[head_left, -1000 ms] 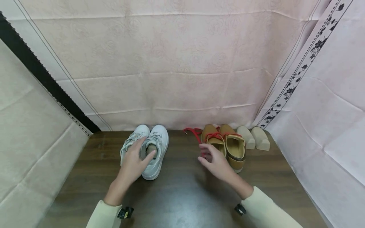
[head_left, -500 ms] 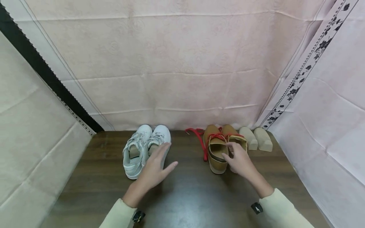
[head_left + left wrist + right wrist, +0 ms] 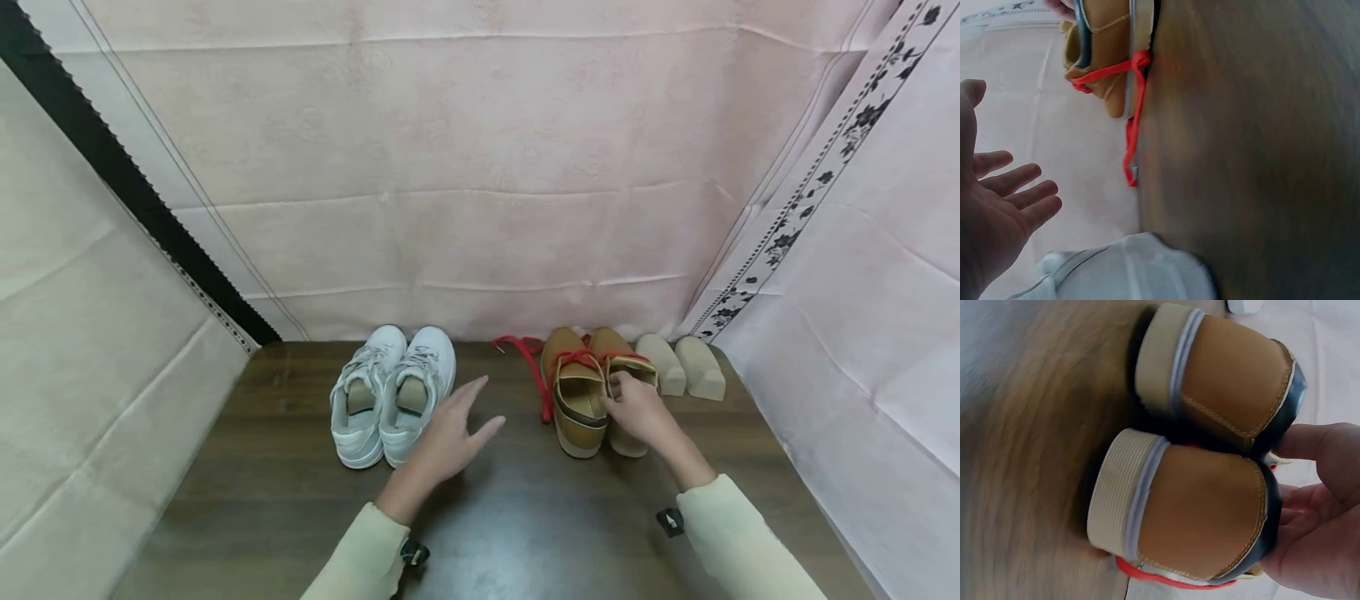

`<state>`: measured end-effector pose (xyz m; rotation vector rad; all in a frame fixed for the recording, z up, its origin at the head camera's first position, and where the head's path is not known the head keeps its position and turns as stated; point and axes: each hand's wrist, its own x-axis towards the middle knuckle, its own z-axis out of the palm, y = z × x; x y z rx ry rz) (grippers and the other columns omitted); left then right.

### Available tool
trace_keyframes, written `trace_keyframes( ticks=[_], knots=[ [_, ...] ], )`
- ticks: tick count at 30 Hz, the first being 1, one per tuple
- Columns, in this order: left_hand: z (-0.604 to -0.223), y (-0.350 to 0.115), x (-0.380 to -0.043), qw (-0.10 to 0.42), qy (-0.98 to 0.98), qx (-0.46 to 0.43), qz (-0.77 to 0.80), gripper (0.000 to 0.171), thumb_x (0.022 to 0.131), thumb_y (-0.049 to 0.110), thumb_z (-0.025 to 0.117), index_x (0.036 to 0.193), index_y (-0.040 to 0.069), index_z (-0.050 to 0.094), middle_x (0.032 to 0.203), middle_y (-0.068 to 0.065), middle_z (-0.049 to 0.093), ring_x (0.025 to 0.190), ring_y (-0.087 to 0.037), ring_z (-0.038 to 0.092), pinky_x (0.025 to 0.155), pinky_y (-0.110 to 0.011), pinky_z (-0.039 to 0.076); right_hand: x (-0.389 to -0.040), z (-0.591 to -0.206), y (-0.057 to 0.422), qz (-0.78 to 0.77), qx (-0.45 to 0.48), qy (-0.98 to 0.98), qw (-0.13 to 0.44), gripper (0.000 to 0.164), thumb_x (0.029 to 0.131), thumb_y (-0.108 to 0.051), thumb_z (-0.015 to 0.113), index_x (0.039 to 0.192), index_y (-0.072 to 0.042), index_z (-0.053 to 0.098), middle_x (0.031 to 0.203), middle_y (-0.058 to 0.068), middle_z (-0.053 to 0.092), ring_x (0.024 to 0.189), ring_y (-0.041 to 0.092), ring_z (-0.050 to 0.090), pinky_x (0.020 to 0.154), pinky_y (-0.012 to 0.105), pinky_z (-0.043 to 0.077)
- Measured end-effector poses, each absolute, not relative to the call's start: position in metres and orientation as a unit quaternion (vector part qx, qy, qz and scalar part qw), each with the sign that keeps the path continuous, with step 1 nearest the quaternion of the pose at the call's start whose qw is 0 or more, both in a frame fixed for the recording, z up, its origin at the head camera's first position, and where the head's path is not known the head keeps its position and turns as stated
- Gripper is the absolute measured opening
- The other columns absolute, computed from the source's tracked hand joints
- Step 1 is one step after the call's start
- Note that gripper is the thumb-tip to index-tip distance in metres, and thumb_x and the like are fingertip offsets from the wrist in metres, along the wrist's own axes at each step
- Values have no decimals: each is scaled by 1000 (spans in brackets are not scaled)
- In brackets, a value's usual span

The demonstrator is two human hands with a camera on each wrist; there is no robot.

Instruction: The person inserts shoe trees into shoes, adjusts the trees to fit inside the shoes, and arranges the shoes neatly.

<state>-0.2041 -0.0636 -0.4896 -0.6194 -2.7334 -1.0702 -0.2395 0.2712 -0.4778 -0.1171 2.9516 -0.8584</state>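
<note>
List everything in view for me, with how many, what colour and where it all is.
sneakers: 2, white, left, side by side
inserts: 2, beige, one in each sneaker
brown shoes: 2, brown, right, side by side
laces: count unclear, red, on and beside brown shoes
blocks: 2, cream, right of brown shoes
wooden surface: 1, brown, underneath
back sheet: 1, pale pink, behind everything
side sheets: 2, whitish, far left and right
black band: 1, black, back left
floral border: 1, black-and-white, back right
wrist devices: 2, black, at the cuffs
sleeves: 2, cream, bottom
left grip: 1, bare, right of sneakers
right grip: 1, bare, at brown shoes' openings
</note>
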Motion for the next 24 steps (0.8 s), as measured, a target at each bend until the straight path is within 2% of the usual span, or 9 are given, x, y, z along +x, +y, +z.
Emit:
trace_keyframes(
  ticks=[7, 14, 17, 24],
  knots=[
    [-507, -47, -215, 45, -899, -190, -393, 71, 100, 51, 64, 156, 13, 44, 158, -13, 49, 147, -29, 45, 118, -49, 40, -236, -476, 269, -282, -44, 958, 33, 45, 101, -16, 60, 138, 10, 51, 130, 29, 65, 115, 42, 67, 91, 52, 57],
    [-508, -39, -218, 19, -892, -161, -422, 67, 99, 46, 66, 156, 17, 45, 158, -9, 49, 148, -28, 44, 119, -49, 39, -233, -479, 263, -294, -41, 954, 32, 45, 101, -14, 61, 138, 9, 51, 126, 27, 67, 113, 40, 69, 91, 50, 58],
    [-508, -39, -219, 22, -882, -153, -445, 62, 99, 41, 68, 153, 16, 50, 154, -9, 54, 144, -28, 49, 117, -48, 42, -230, -480, 259, -300, -41, 953, 31, 45, 100, -13, 61, 138, 9, 52, 125, 26, 67, 112, 40, 69, 90, 50, 58],
    [-508, -40, -223, 16, -832, -137, -537, 49, 98, 26, 71, 142, 7, 58, 139, -19, 65, 130, -35, 61, 104, -53, 52, -223, -480, 246, -313, -49, 948, 35, 45, 99, -13, 63, 138, 8, 52, 123, 25, 69, 110, 38, 70, 88, 47, 59]
  ],
)
